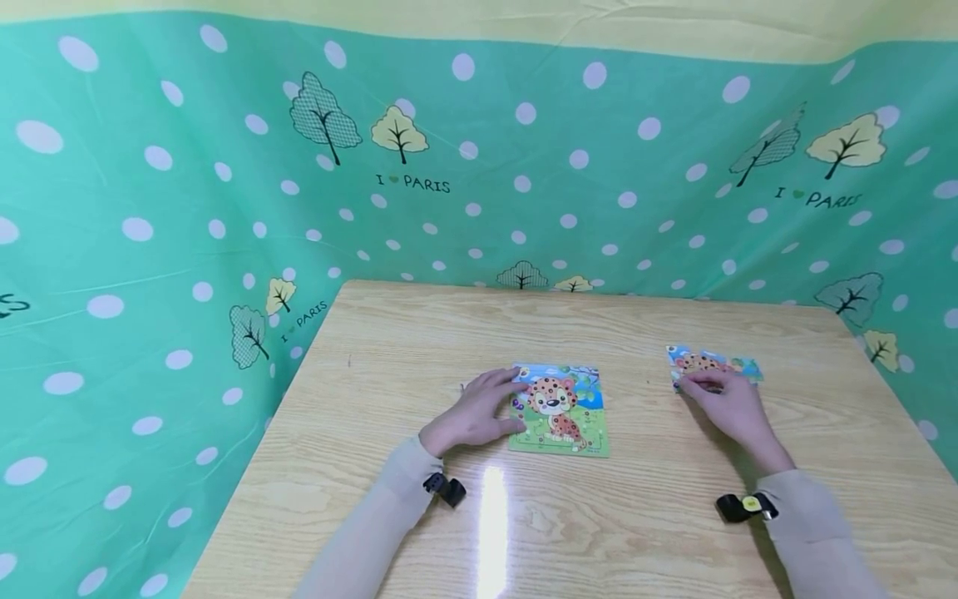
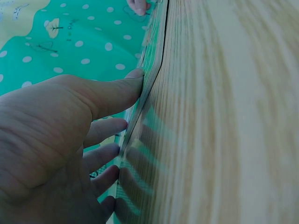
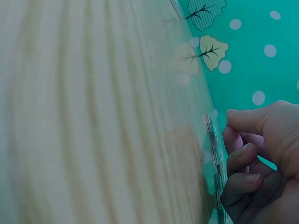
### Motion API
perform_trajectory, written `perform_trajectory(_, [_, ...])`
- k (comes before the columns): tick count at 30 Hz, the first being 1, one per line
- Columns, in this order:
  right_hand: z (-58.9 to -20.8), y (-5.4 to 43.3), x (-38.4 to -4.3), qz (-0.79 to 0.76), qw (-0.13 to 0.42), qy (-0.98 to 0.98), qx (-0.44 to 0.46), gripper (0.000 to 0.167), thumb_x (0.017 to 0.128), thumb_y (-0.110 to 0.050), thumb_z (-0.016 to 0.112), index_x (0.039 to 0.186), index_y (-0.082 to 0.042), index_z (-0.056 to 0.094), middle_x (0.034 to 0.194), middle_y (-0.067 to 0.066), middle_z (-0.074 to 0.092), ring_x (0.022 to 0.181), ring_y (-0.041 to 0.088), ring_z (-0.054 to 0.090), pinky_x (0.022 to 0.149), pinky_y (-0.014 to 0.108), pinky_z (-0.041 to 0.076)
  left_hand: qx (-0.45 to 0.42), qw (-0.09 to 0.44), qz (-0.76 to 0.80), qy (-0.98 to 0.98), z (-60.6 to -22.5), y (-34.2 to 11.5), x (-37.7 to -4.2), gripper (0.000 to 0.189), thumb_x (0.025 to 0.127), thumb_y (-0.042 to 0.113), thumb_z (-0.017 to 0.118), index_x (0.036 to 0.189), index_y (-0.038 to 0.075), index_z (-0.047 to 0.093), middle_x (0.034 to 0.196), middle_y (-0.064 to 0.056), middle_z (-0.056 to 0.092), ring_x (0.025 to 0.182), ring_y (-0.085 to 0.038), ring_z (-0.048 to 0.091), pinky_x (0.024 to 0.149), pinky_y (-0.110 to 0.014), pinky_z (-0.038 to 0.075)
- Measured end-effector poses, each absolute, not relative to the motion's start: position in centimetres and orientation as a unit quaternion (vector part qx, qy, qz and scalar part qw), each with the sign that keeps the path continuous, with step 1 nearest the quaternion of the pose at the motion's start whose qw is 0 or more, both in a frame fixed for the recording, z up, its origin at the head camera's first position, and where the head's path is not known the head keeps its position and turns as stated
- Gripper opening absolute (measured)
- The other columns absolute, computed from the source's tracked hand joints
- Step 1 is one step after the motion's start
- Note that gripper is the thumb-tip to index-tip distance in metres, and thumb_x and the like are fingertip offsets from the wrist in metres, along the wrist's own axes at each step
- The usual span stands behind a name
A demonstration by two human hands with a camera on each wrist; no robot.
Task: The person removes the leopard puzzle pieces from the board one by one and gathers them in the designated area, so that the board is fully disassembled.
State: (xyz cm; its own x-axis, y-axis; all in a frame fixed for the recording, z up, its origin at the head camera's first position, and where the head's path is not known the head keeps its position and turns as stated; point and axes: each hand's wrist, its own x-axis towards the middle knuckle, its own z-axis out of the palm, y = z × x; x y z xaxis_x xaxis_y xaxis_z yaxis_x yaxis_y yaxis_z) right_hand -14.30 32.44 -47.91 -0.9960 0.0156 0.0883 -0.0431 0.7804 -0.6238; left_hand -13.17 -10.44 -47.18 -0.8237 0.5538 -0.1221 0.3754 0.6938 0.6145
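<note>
Enclosing the table's far, left and right sides, a dotted green cloth (image 1: 494, 91) surrounds the wood-grain table (image 1: 636, 516). The spotted-animal puzzle (image 1: 557, 416) lies flat near mid-table; the left hand (image 1: 479, 412), fingers spread and gripping nothing, rests at its left edge. Farther right, the right hand (image 1: 729, 408), fingers curled, meets a smaller puzzle section (image 1: 699, 363); any pinched piece cannot be confirmed.

A square board (image 1: 560, 410) with a spotted leopard on green ground under blue sky lay flat. Pieces (image 1: 700, 361) with a similar head lay right of it, partly hidden.
</note>
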Motion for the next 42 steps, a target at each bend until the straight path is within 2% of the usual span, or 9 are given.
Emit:
perform_trajectory(4, [-47.9, 32.0, -14.3, 0.332, 0.043, -0.942, 0.003, 0.037, 0.104, -0.032, 0.071, 0.116, 0.002, 0.079, 0.113, 0.025, 0.078, 0.103, 0.037, 0.069, 0.083, 0.030, 0.050, 0.257, 0.149, 0.292, 0.909, -47.3, -10.4, -13.2, 0.071, 0.100, 0.041, 0.073, 0.162, 0.018, 0.046, 0.178, -0.007, 0.026, 0.165, -0.035, 0.020, 0.134, -0.064, 0.013])
perform_trajectory(6, [-47.9, 31.8, -14.2, 0.334, 0.041, -0.942, 0.001, 0.038, 0.104, -0.033, 0.071, 0.116, 0.002, 0.079, 0.114, 0.024, 0.078, 0.103, 0.035, 0.069, 0.076, 0.023, 0.048, 0.257, 0.149, 0.289, 0.910, -47.3, -10.4, -13.2, 0.072, 0.100, 0.041, 0.073, 0.162, 0.018, 0.046, 0.178, -0.007, 0.025, 0.165, -0.035, 0.020, 0.134, -0.064, 0.013])
perform_trajectory(8, [-47.8, 31.6, -14.1, 0.336, 0.035, -0.941, 0.001, 0.038, 0.104, -0.034, 0.070, 0.118, 0.001, 0.078, 0.116, 0.024, 0.078, 0.103, 0.035, 0.069, 0.075, 0.021, 0.047, 0.256, 0.150, 0.288, 0.911, -47.3, -10.4, -13.2, 0.072, 0.100, 0.041, 0.073, 0.162, 0.018, 0.046, 0.178, -0.006, 0.025, 0.165, -0.034, 0.020, 0.134, -0.064, 0.012])
perform_trajectory(16, [-47.4, 30.5, -13.6, 0.348, 0.018, -0.937, 0.005, 0.038, 0.106, -0.035, 0.068, 0.119, -0.001, 0.077, 0.120, 0.024, 0.077, 0.110, 0.036, 0.069, 0.084, 0.027, 0.050, 0.255, 0.152, 0.289, 0.910, -47.2, -10.4, -13.2, 0.072, 0.100, 0.041, 0.072, 0.163, 0.018, 0.045, 0.178, -0.006, 0.024, 0.165, -0.034, 0.019, 0.133, -0.064, 0.012])
perform_trajectory(25, [-47.1, 28.9, -13.3, 0.361, 0.014, -0.933, 0.012, 0.034, 0.105, -0.034, 0.070, 0.117, -0.004, 0.079, 0.113, 0.018, 0.079, 0.097, 0.018, 0.067, 0.074, 0.018, 0.049, 0.251, 0.155, 0.288, 0.911, -47.1, -10.4, -13.1, 0.072, 0.100, 0.041, 0.073, 0.163, 0.019, 0.045, 0.179, -0.005, 0.024, 0.166, -0.033, 0.019, 0.134, -0.064, 0.012])
perform_trajectory(28, [-47.3, 28.5, -13.4, 0.363, 0.012, -0.932, 0.016, 0.033, 0.105, -0.033, 0.070, 0.116, -0.004, 0.079, 0.113, 0.018, 0.079, 0.099, 0.022, 0.069, 0.077, 0.019, 0.051, 0.249, 0.155, 0.289, 0.911, -47.1, -10.4, -13.1, 0.072, 0.099, 0.041, 0.073, 0.163, 0.019, 0.045, 0.178, -0.004, 0.024, 0.165, -0.033, 0.019, 0.134, -0.064, 0.012])
perform_trajectory(33, [-47.3, 27.7, -13.4, 0.361, 0.016, -0.932, 0.021, 0.031, 0.105, -0.031, 0.070, 0.115, -0.004, 0.080, 0.114, 0.018, 0.079, 0.107, 0.032, 0.071, 0.085, 0.030, 0.052, 0.252, 0.152, 0.292, 0.910, -47.1, -10.4, -13.0, 0.072, 0.099, 0.040, 0.073, 0.162, 0.018, 0.046, 0.178, -0.005, 0.025, 0.165, -0.035, 0.019, 0.133, -0.064, 0.012])
perform_trajectory(42, [-47.6, 26.5, -13.6, 0.361, 0.011, -0.932, 0.032, 0.030, 0.104, -0.031, 0.070, 0.114, -0.005, 0.080, 0.111, 0.016, 0.079, 0.101, 0.027, 0.069, 0.083, 0.033, 0.051, 0.254, 0.150, 0.293, 0.909, -47.0, -10.4, -13.0, 0.071, 0.099, 0.040, 0.073, 0.162, 0.018, 0.047, 0.178, -0.006, 0.025, 0.165, -0.036, 0.019, 0.133, -0.065, 0.012])
